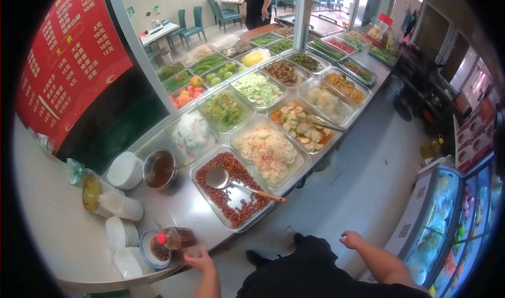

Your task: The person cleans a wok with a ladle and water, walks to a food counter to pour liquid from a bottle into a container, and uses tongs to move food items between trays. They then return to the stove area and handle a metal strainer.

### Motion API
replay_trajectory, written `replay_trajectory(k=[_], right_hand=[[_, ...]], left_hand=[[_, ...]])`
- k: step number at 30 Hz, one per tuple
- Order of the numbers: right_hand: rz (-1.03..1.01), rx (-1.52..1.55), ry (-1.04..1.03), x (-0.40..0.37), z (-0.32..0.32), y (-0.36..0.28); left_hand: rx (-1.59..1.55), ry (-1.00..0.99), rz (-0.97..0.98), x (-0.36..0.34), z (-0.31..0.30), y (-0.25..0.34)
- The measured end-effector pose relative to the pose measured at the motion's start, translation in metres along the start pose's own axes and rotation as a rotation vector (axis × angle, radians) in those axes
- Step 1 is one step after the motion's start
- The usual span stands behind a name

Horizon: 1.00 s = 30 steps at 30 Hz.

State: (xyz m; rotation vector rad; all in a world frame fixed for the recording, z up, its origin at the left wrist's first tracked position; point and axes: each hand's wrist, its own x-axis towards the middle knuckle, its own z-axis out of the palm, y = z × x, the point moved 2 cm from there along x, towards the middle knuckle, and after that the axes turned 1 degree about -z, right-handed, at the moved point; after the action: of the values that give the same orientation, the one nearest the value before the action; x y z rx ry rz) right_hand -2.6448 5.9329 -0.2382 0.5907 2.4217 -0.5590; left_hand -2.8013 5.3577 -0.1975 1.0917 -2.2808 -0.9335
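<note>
My left hand [200,261], fingers apart, is at the counter's near edge, its fingertips right by the base of a red-capped bottle of dark liquid [181,238]. Beside that bottle is a blue-rimmed bowl [143,244] with dark red sauce in it. My right hand [351,240] hangs over the floor, away from the counter, its fingers curled with nothing visible in them. Nearest beyond the bottle is a glass tray of peanuts [231,218]. A wooden-handled ladle [218,177] rests across it.
Glass trays of sliced lotus root [268,148] and other cut dishes line the steel counter [210,237]. A metal pot of sauce [159,169] and stacked white bowls [125,170] stand at left. A lit display fridge [434,219] is on the right. Beyond the counter stands a person [259,6].
</note>
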Motion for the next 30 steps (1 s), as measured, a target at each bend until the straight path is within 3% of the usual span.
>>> replay_trajectory(k=[3, 5, 6, 8, 9, 11, 12, 14, 17, 19, 21, 22, 25, 28, 30], right_hand=[[-0.01, 0.037, 0.029, 0.03, -0.044, -0.002], [-0.051, 0.045, 0.037, 0.064, -0.081, -0.002], [-0.152, 0.035, 0.078, 0.082, -0.1, -0.003], [-0.273, 0.008, 0.111, 0.119, -0.148, -0.006], [-0.345, 0.001, 0.166, 0.13, -0.168, -0.013], [-0.5, 0.018, 0.271, 0.153, -0.206, -0.025], [-0.587, 0.039, 0.324, 0.165, -0.226, -0.033], [-0.607, 0.025, 0.302, 0.174, -0.279, -0.063], [-0.697, 0.041, 0.316, 0.213, -0.333, -0.094], [-0.794, -0.038, 0.558, 0.244, -0.355, -0.109], [-0.761, -0.093, 0.595, 0.265, -0.371, -0.125], [-0.713, -0.15, 0.64, 0.272, -0.374, -0.13], [-0.577, -0.233, 0.518, 0.287, -0.375, -0.135], [-0.538, -0.31, 0.393, 0.303, -0.38, -0.135], [-0.501, -0.275, 0.297, 0.316, -0.388, -0.134]], left_hand=[[0.043, -0.084, 0.126, -0.048, -0.002, -0.012], [0.228, -0.423, 0.253, -0.08, 0.009, -0.013], [0.227, -0.407, 0.242, -0.094, 0.013, -0.02], [0.445, -0.723, 0.107, -0.125, 0.033, -0.035], [0.451, -0.712, 0.088, -0.14, 0.041, -0.043], [0.728, -0.907, -0.401, -0.173, 0.057, -0.061], [0.734, -0.903, -0.418, -0.19, 0.06, -0.053], [0.92, -1.159, -0.076, -0.234, 0.07, -0.027], [0.812, -1.095, -0.132, -0.277, 0.078, 0.03], [0.788, -1.089, -0.143, -0.291, 0.092, 0.038], [0.75, -1.137, -0.237, -0.293, 0.108, 0.062], [0.761, -1.159, -0.141, -0.292, 0.121, 0.053], [0.758, -1.161, -0.136, -0.287, 0.154, 0.046], [0.819, -1.307, 0.043, -0.28, 0.209, -0.006], [0.855, -1.367, 0.107, -0.275, 0.218, 0.017]])
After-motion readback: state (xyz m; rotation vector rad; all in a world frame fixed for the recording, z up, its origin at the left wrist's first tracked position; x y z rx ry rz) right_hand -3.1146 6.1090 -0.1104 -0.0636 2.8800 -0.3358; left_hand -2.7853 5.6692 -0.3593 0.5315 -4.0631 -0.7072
